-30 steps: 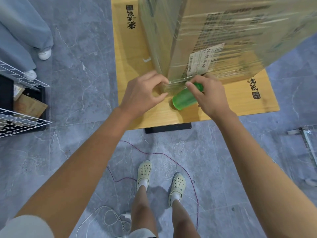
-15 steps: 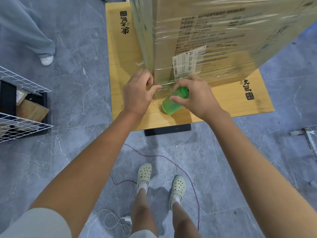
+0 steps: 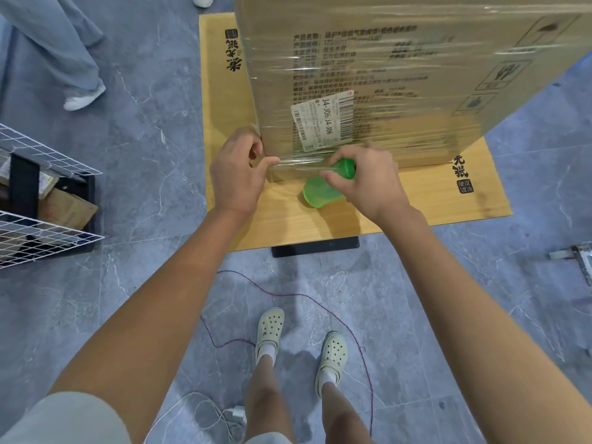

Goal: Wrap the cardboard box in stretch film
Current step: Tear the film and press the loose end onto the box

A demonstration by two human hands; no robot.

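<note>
A tall cardboard box (image 3: 400,75) stands on a low wooden table (image 3: 288,219), its near face covered in glossy stretch film with a white shipping label (image 3: 323,121) under it. My right hand (image 3: 368,177) grips the green-handled film roll (image 3: 320,190) close to the box's lower front. A narrow strip of film (image 3: 298,163) stretches from the roll to my left hand (image 3: 238,171), which pinches it at the box's lower left corner.
A white wire rack (image 3: 41,193) holding cardboard stands at the left. Another person's legs and white shoe (image 3: 83,97) are at the far left. A purple cord (image 3: 288,296) and white cable lie on the grey floor by my feet. A metal piece (image 3: 576,257) lies at the right.
Both hands have stayed low at the box's front corner with the green roll. The film strip between them is now drawn taut, and the view has shifted slightly so the box looks nearer.
</note>
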